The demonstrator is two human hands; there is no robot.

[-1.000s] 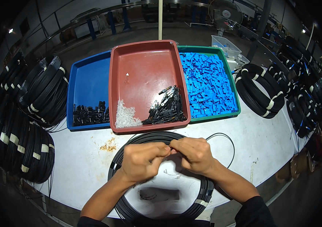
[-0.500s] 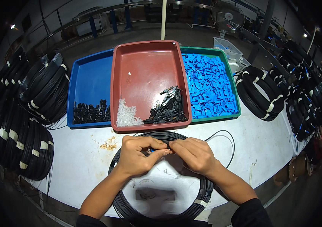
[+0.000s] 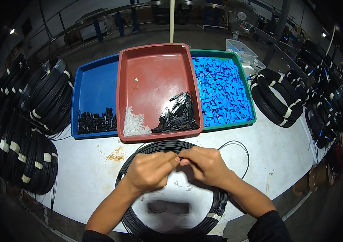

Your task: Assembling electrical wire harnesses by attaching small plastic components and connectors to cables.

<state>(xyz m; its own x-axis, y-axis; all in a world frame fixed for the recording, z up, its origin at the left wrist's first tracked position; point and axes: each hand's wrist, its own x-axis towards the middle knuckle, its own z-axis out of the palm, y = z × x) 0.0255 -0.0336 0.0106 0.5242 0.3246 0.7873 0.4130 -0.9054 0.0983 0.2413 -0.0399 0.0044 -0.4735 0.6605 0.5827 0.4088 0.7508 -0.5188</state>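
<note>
My left hand [image 3: 149, 169] and my right hand [image 3: 207, 164] meet fingertip to fingertip above the far part of a black cable coil [image 3: 219, 198]. Both are closed in a pinch. Only a small dark bit shows between the fingertips; the fingers hide the rest, so its kind is unclear. The coil lies on the white table [image 3: 256, 177], bound with pale tape at its near right. A loose loop of its cable [image 3: 247, 155] curves out beyond my right hand.
Beyond the coil stand a blue tray [image 3: 97, 86] of black parts, a red tray [image 3: 155, 76] with clear and black pieces, and a green tray [image 3: 249, 97] full of blue connector pieces. Cable coils are stacked at left [image 3: 24, 149] and right [image 3: 278, 101].
My left hand has rolled over, its fingers now curled in with the knuckles upward. The blue bit seen by its fingers is now hidden. Both hands stay over the same spot.
</note>
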